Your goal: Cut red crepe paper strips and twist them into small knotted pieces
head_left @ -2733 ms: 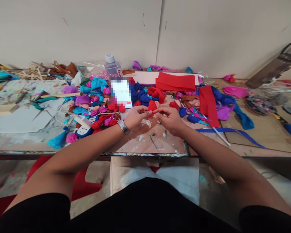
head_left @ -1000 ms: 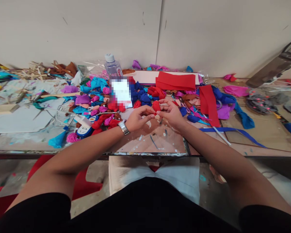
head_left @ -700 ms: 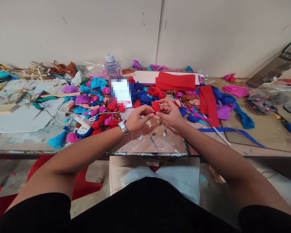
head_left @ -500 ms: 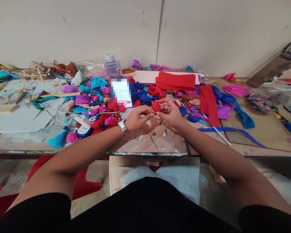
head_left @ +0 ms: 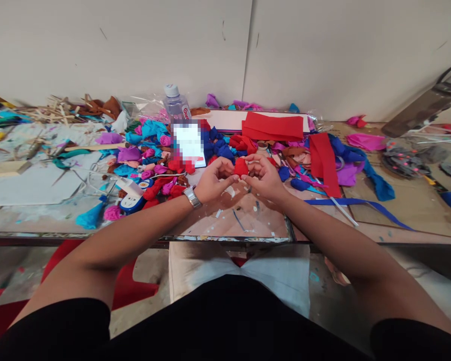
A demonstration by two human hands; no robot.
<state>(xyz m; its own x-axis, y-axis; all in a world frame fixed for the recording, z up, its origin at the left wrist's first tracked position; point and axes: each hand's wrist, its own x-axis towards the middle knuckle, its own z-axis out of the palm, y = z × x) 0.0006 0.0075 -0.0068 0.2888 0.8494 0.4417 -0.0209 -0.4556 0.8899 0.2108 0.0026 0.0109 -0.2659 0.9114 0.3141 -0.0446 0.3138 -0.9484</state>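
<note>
Between my two hands, above the table's front middle, is a small red crepe-paper rose. My left hand, with a metal watch on its wrist, grips the left side of the rose between thumb and curled fingers. From the other side, my right hand pinches it with thumb and fingertips. Just behind them lie several rolled paper flowers in blue, pink and red. Folded red crepe paper rests on a white box farther back, and a red strip hangs to the right.
A phone with a blurred screen leans behind my left hand, near a clear bottle. Left of them are a power strip and a white cable. A dark bottle stands tilted at right. A blue strip lies along the table.
My left fingers have come up onto the rose and spread around its side. The rose has turned slightly and shows more of itself. My arms stay nearly in place.
</note>
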